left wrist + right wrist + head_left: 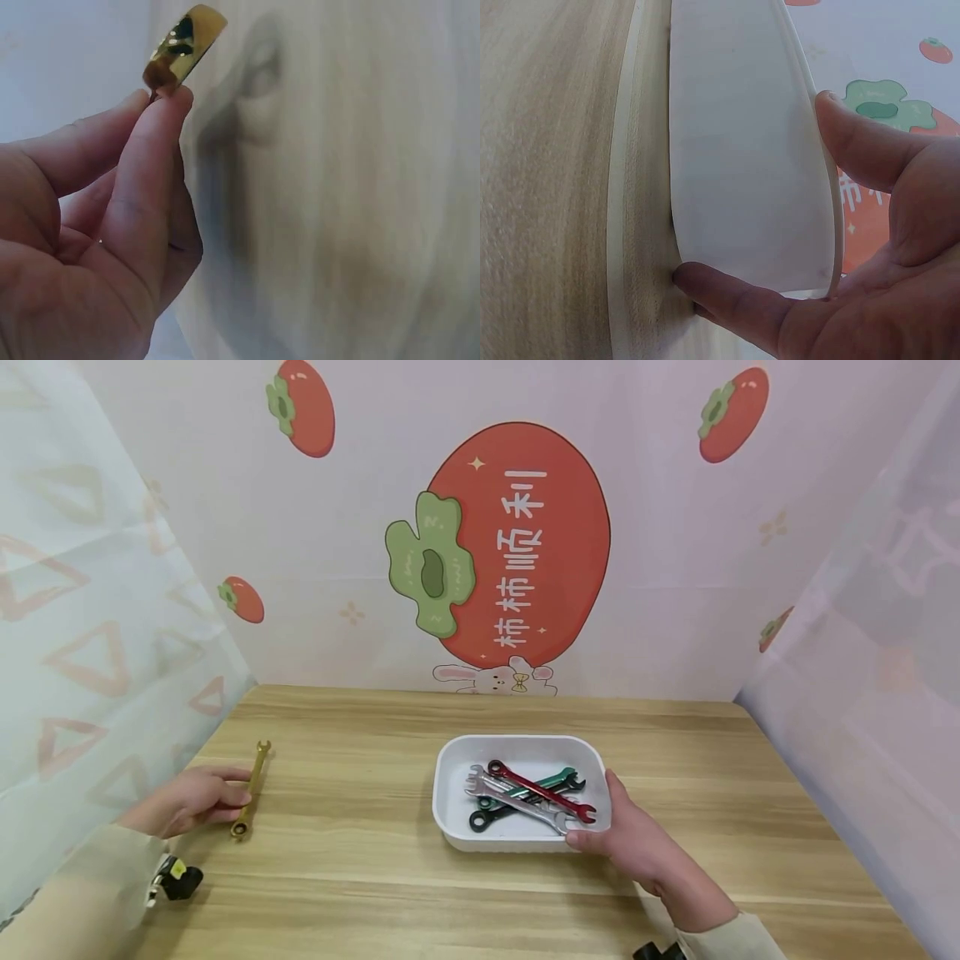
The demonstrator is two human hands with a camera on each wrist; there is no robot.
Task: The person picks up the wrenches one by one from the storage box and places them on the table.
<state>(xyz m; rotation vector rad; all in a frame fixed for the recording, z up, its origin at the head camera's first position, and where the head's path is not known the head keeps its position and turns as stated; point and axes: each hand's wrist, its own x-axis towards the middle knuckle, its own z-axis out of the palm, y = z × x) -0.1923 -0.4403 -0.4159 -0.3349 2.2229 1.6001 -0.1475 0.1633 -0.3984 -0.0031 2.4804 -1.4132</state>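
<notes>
My left hand [206, 797] is at the left side of the table, pinching a gold combination wrench [257, 772] between thumb and fingers near its middle. One end of that wrench [184, 45] shows above the fingertips in the left wrist view, and a blurred shadow falls on the wood. A white plastic tray [517, 843] stands right of centre. My right hand [637, 839] grips its right end, thumb on the near rim, fingers around the side. Several wrenches lie crossed inside, among them a red one [536, 789], a silver one [517, 806] and a black one [498, 814].
The wood-grain table [337, 860] runs back to a patterned backdrop [360, 527] with printed persimmons. Pale cloth panels rise along the left and right edges. A small black device [180, 881] sits at the left wrist.
</notes>
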